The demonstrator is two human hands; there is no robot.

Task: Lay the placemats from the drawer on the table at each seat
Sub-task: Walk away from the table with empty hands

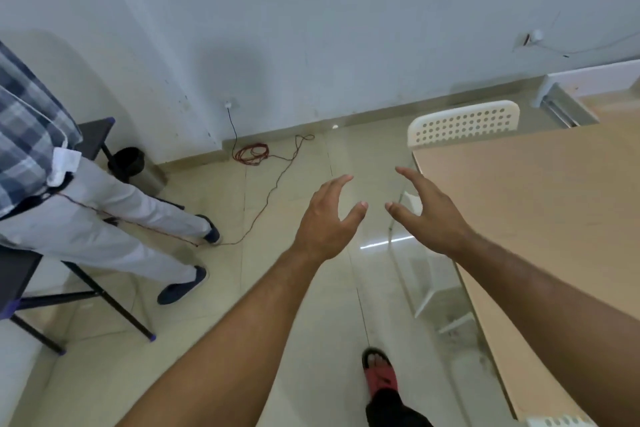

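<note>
Hands hang in mid-air above the glossy beige tiled floor (304,340): the bare left hand (325,218) and bare right hand (427,215) face each other, fingers spread and curled, holding nothing, thumbs near but apart. No placemat or drawer shows in this view. The light wooden rectangular table (540,218) lies to the right, its near-left corner just beside the right hand. A white perforated plastic chair (464,123) stands at the table's far end. On the left, another person in white trousers (104,218) stands by a black folding table (15,274).
</note>
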